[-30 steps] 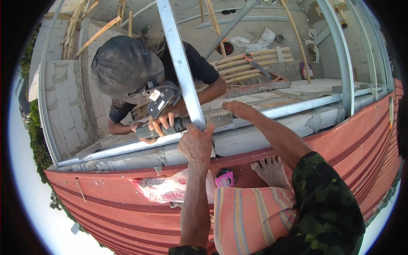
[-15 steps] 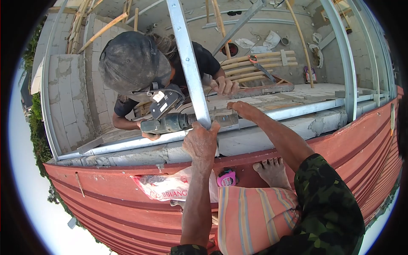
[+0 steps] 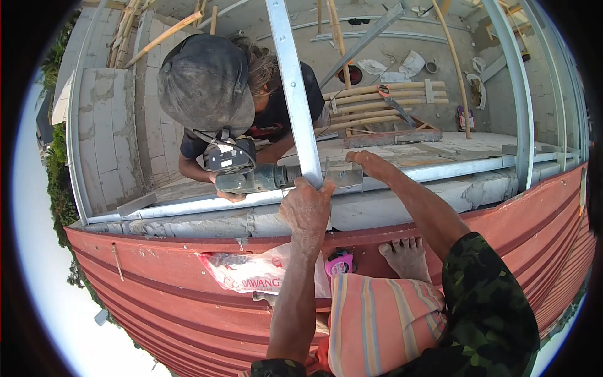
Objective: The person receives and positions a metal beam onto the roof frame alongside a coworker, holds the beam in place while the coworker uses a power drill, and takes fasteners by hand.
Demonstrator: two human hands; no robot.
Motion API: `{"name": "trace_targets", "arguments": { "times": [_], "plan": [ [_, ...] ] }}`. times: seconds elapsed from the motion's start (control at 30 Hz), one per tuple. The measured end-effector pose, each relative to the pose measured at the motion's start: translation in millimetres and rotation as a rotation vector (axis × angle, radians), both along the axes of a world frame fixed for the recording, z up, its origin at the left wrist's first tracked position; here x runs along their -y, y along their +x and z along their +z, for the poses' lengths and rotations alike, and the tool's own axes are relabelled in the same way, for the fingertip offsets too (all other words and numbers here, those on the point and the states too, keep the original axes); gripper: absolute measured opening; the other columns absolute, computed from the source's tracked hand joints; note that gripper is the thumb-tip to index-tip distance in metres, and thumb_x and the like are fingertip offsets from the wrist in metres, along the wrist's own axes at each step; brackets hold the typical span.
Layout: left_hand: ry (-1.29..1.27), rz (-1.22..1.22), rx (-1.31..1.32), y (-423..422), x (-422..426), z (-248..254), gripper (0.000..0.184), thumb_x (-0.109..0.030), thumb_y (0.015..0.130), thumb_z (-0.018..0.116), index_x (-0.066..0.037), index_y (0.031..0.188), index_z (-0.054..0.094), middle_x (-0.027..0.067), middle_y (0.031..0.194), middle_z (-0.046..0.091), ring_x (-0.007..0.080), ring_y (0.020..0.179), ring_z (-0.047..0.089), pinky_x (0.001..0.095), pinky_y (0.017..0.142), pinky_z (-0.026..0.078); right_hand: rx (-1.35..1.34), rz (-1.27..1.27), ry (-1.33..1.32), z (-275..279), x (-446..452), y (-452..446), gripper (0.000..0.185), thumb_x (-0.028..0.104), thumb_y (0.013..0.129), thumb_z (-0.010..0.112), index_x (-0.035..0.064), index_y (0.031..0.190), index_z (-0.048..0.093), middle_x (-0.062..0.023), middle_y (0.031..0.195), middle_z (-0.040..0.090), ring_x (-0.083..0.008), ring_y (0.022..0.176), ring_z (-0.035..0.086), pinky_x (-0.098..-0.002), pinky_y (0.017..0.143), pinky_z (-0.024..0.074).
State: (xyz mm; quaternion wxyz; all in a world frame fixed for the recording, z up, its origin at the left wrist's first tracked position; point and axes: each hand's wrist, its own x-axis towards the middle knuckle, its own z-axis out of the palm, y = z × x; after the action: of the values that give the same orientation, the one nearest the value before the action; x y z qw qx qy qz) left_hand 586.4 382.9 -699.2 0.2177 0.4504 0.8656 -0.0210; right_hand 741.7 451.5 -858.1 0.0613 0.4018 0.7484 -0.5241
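My left hand point(image 3: 306, 206) is closed around the lower end of an upright galvanized metal stud point(image 3: 293, 81), where it meets the metal track point(image 3: 433, 172) on the block wall. My right hand point(image 3: 372, 166) is closed at the right end of a short metal piece point(image 3: 345, 178) lying along the track; its fingertips are partly hidden. Across from me, a person in a dark cap point(image 3: 207, 81) bends over a cordless power drill point(image 3: 254, 179), its front end against the stud's left side near my left hand. That person's other hand is hidden behind the stud.
A plastic bag point(image 3: 251, 271) and a pink tape measure point(image 3: 339, 262) lie by my bare foot point(image 3: 405, 259) on the red corrugated roof point(image 3: 188, 308). Another metal stud point(image 3: 520, 94) stands at right. Inside are bamboo poles point(image 3: 389, 100) with a handsaw point(image 3: 392, 103) on them.
The other person's free hand has dropped from right of the stud to behind it, and their head leans closer to it. My hands keep their places on the metal; the view has shifted slightly.
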Motion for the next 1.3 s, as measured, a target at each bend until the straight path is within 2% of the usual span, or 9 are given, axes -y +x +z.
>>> {"name": "trace_targets", "arguments": {
  "times": [0.07,0.23,0.3,0.53,0.6,0.83,0.9,1.1,1.3],
  "plan": [
    [-0.012,0.021,0.031,-0.7,0.8,0.7,0.05,-0.044,0.072,0.062,0.006,0.079,0.061,0.0231,0.067,0.062,0.0374,0.065,0.064,0.0442,0.062,0.05,-0.071,-0.101,-0.03,-2.8,3.1,2.5,0.025,0.016,0.087,0.041,0.0091,0.109,0.051,-0.0235,0.101,0.058,-0.0371,0.097,0.056,-0.0455,0.084,0.0426],
    [-0.045,0.047,0.025,-1.0,0.1,2.9,0.05,-0.045,0.072,0.062,0.005,0.081,0.061,0.0233,0.068,0.062,0.0373,0.067,0.064,0.0445,0.064,0.05,-0.173,-0.095,0.025,-31.5,7.6,6.4,0.024,0.011,0.086,0.041,0.0085,0.107,0.051,-0.0231,0.096,0.059,-0.0377,0.093,0.057,-0.0443,0.081,0.0436],
    [0.047,-0.037,-0.021,-0.8,2.1,1.0,0.044,-0.04,0.073,0.064,0.003,0.075,0.057,0.0213,0.06,0.061,0.0346,0.059,0.065,0.042,0.053,0.052,-0.201,-0.079,0.034,-33.0,5.9,5.9,0.023,0.01,0.086,0.041,0.0085,0.106,0.051,-0.0227,0.095,0.06,-0.038,0.093,0.057,-0.0443,0.081,0.0438],
    [0.057,-0.042,-0.026,-1.0,2.0,1.3,0.044,-0.04,0.073,0.065,0.004,0.075,0.057,0.0206,0.06,0.061,0.0342,0.059,0.065,0.042,0.053,0.052,-0.165,-0.081,0.105,-19.4,6.3,5.8,0.021,0.01,0.086,0.041,0.008,0.104,0.052,-0.0226,0.094,0.06,-0.0382,0.092,0.057,-0.0453,0.078,0.0445],
    [-0.049,0.055,0.053,-0.3,-2.3,6.2,0.05,-0.044,0.071,0.062,0.005,0.082,0.06,0.0237,0.069,0.062,0.0378,0.068,0.064,0.0448,0.065,0.05,-0.142,-0.057,0.107,-21.0,3.6,5.2,0.022,0.01,0.086,0.041,0.0081,0.105,0.052,-0.0229,0.094,0.06,-0.0381,0.091,0.058,-0.0452,0.078,0.0447],
    [-0.016,0.022,0.038,0.1,0.9,0.8,0.05,-0.044,0.072,0.062,0.005,0.08,0.06,0.0227,0.067,0.062,0.0376,0.066,0.064,0.0448,0.063,0.05,-0.081,-0.043,0.097,-12.0,5.4,3.4,0.024,0.014,0.088,0.04,0.0062,0.107,0.052,-0.0232,0.096,0.06,-0.038,0.094,0.058,-0.0446,0.081,0.0445],
    [0.039,-0.049,-0.015,-1.0,3.2,-1.8,0.047,-0.042,0.074,0.065,0.004,0.078,0.057,0.0202,0.061,0.061,0.0343,0.06,0.065,0.0416,0.055,0.051,-0.078,-0.049,0.098,-11.6,5.1,3.6,0.025,0.015,0.088,0.04,0.0055,0.107,0.053,-0.0235,0.097,0.06,-0.0376,0.095,0.057,-0.0445,0.082,0.0441],
    [0.013,-0.036,-0.031,-0.2,2.2,-1.0,0.048,-0.044,0.074,0.064,0.003,0.079,0.058,0.0203,0.062,0.062,0.0351,0.063,0.065,0.0431,0.058,0.051,-0.146,-0.082,0.014,-21.8,4.9,2.0,0.025,0.014,0.087,0.04,0.0041,0.105,0.054,-0.0244,0.097,0.059,-0.0369,0.096,0.057,-0.044,0.082,0.0439],
    [-0.012,-0.034,-0.025,-0.8,2.9,-2.4,0.049,-0.045,0.073,0.064,0.003,0.08,0.057,0.0204,0.063,0.062,0.0353,0.063,0.065,0.0433,0.059,0.051,-0.085,-0.054,-0.04,-22.8,2.5,0.8,0.024,0.009,0.084,0.042,0.0021,0.104,0.053,-0.0254,0.095,0.059,-0.0369,0.094,0.058,-0.0435,0.079,0.0451]
  ]
}}
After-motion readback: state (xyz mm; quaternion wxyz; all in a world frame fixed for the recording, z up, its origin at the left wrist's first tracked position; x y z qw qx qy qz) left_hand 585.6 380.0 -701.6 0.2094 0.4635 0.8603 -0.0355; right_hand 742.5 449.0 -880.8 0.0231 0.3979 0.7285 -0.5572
